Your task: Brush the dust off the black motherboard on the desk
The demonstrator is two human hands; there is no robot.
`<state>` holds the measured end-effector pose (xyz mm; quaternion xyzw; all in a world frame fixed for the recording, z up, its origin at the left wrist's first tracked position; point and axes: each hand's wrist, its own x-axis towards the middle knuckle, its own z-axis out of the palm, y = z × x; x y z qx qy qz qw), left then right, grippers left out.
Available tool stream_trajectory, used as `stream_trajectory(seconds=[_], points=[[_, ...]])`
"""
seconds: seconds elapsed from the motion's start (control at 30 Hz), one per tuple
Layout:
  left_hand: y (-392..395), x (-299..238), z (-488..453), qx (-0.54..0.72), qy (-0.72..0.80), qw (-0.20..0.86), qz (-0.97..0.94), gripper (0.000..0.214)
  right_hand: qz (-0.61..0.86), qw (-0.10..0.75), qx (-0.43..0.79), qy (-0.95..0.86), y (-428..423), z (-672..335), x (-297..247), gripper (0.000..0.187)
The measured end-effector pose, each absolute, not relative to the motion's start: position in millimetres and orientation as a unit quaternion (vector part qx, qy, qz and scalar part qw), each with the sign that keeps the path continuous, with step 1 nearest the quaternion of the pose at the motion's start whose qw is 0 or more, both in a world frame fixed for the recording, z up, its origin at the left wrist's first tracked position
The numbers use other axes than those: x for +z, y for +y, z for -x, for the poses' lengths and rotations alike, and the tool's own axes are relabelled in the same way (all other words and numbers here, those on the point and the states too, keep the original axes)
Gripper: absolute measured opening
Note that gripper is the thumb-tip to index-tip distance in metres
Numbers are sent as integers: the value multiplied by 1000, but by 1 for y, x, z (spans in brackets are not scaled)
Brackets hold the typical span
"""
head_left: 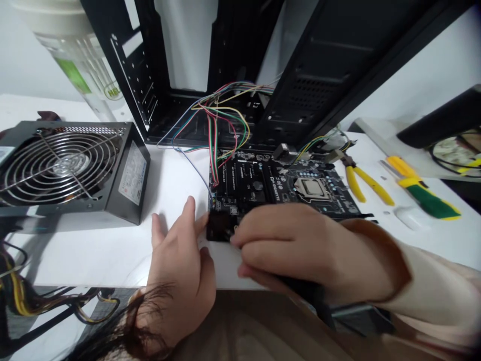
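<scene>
A black motherboard (246,175) lies on the white table, its CPU (311,188) showing in the socket at the right. My left hand (180,265) is at the board's near left corner, fingers apart, with one fingertip by the dark corner piece (221,226). Over the board's near edge, my right hand (289,245) is closed with fingertips pinched together. Something dark shows under its palm, but I cannot make out what it is. Thin coloured wires (214,135) run from the case to the board's left side.
Behind the board stands an open black computer case (319,65). To the left sit a power supply (131,175) with a fan grille and a clear bottle (80,65). Yellow-handled pliers (370,185), a green-and-yellow screwdriver (426,195) and a white rounded object (413,218) lie right. Cables (22,296) hang at lower left.
</scene>
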<state>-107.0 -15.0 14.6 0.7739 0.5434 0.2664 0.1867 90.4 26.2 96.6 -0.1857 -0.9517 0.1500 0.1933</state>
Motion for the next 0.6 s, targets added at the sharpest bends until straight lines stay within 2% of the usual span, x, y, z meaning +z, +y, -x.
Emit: stream_trajectory(seconds=[0.07,0.1,0.2,0.27,0.33,0.4,0.47,0.6], points=[[-16,15,107,271,541,183,-775,67,172,168,226,-944,27,-92,98,19],[-16,16,108,272,541,183,-775,66,173,187,243,-936,27,-92,97,17],[-16,17,108,266,544,187,-774,67,196,277,180,-923,30,-93,94,10],[-16,16,107,270,544,185,-773,67,181,256,193,-930,32,-93,91,10],[-16,15,107,281,543,178,-771,66,165,218,272,-923,32,-93,89,11],[-16,15,106,289,542,170,-771,64,178,252,287,-907,31,-94,86,10],[-17,14,105,288,542,163,-772,64,199,287,245,-905,30,-95,85,7],[-18,15,104,307,535,148,-773,61,172,217,345,-897,29,-98,91,16]])
